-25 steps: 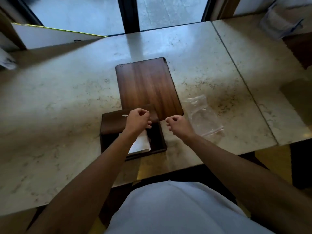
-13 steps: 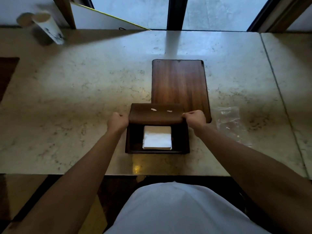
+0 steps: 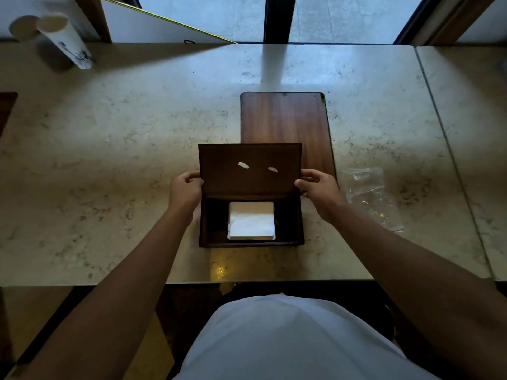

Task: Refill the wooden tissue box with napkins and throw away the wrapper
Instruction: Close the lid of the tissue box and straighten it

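Note:
The dark wooden tissue box (image 3: 297, 229) stands near the table's front edge, with a stack of white napkins (image 3: 251, 224) lying inside. Its lid (image 3: 250, 170) is raised over the back half of the box, tilted, underside toward me, with two small white scraps on it. My left hand (image 3: 185, 189) grips the lid's left edge and my right hand (image 3: 315, 186) grips its right edge. The clear plastic wrapper (image 3: 370, 196) lies flat on the table to the right of the box.
A wooden board (image 3: 285, 119) lies flat behind the box. A white paper cup (image 3: 65, 41) stands at the far left corner, beside a white panel (image 3: 153, 26) by the window. A seam (image 3: 450, 149) splits the marble table (image 3: 109, 160) on the right.
Both hands moved from above the napkins to the lid's two side edges. The lid has tipped up higher, showing more of its underside. The view swung left.

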`<state>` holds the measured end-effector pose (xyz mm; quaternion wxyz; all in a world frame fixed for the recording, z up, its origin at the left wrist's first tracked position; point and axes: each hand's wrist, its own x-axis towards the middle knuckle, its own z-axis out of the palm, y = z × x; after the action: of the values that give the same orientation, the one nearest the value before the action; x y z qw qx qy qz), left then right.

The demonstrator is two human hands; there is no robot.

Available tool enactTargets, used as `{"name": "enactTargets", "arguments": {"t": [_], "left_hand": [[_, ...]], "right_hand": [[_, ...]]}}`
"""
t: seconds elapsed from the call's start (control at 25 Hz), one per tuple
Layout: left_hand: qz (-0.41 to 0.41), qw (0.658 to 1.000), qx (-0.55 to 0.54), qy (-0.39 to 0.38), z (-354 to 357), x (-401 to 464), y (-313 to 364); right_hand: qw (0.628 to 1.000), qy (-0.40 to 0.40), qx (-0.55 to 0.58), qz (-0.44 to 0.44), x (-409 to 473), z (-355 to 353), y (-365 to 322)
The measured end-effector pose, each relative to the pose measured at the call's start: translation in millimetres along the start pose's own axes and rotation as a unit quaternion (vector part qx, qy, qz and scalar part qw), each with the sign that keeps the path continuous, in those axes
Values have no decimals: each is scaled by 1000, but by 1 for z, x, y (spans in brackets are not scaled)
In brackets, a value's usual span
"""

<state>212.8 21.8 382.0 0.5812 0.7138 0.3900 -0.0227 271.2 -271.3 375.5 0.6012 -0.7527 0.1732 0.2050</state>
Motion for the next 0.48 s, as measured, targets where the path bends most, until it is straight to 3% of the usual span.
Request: {"name": "enactTargets", "arguments": {"t": [0.12, 0.24, 0.48], "left_hand": [[-1, 999, -52, -7, -13, -11, -4], [-17, 991, -130, -40, -29, -23, -9], [9, 996, -16, -85, -43, -46, -35]], "right_hand": [[997, -33, 67, -14, -6, -11, 4], [981, -58, 176, 49, -16, -15, 5], [997, -79, 11, 5, -45, -22, 23]]}}
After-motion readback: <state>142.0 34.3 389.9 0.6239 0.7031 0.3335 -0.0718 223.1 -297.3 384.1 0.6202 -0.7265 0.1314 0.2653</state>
